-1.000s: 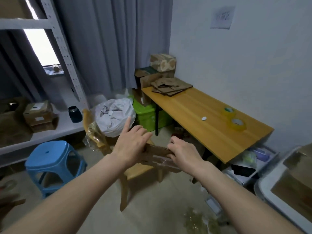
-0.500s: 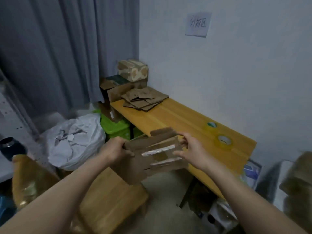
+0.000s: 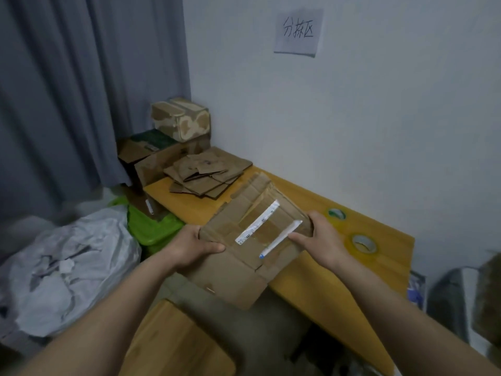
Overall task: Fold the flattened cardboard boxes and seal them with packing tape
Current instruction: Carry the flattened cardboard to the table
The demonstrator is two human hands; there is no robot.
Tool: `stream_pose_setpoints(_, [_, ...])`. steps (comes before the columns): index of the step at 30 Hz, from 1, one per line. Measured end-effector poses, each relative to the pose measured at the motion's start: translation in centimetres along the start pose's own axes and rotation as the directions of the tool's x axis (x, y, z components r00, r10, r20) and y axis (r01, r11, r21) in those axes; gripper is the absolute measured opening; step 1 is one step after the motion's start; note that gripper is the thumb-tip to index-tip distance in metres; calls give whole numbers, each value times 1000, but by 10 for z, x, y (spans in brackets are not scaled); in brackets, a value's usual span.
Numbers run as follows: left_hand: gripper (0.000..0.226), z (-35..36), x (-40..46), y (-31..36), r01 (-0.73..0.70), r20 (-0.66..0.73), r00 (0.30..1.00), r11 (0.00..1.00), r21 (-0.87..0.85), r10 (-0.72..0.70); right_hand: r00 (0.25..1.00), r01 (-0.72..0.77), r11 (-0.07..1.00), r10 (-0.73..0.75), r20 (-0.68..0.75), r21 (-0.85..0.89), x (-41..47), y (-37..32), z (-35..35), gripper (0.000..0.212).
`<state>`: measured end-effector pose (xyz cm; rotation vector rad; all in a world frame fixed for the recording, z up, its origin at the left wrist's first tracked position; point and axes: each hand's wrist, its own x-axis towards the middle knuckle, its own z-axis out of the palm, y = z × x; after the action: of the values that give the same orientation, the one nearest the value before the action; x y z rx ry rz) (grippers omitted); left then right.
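A flattened cardboard box (image 3: 252, 245), brown with white label strips, tilts between the fingers (image 3: 214, 249); two yellowish tape rolls (image 3: 362, 244) lie just beyond the right fingers.

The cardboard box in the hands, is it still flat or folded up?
Flat. The cardboard box lies as one sheet between left hand and right hand.

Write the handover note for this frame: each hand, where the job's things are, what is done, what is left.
Left hand grips the flattened box at its left edge; right hand grips its right edge, holding it over the table edge.
More flattened cardboard is piled at the table's far end; two tape rolls lie right of the box.
Done: one flat picked up.
Left: folding, taping, the remaining pile.
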<state>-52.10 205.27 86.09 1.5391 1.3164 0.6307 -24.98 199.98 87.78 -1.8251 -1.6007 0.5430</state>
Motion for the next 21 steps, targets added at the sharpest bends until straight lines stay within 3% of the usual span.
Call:
stream_pose_setpoints(5, [19,-7,66,10,35,-16,999,998,55,-34,992,61,998,-64,109,29,70,16,-7,21])
stream_pose_setpoints(7, [19,-8,99,24,61,5,998,985,164,-62,987,80,997,-82,136,18,101,26,-12,8])
stream_pose_setpoints(10, [31,-12,151,45,89,51,992,928,362,-115,977,124,992,-125,172,21,149,37,-20,6])
stream_pose_setpoints(17, [49,-21,236,69,89,116,978,851,517,-172,964,177,981,-190,186,83,234,53,-24,5])
stream_pose_setpoints(21, [50,-15,264,86,123,188,962,930,345,-197,972,171,983,-180,153,72,264,70,-28,5])
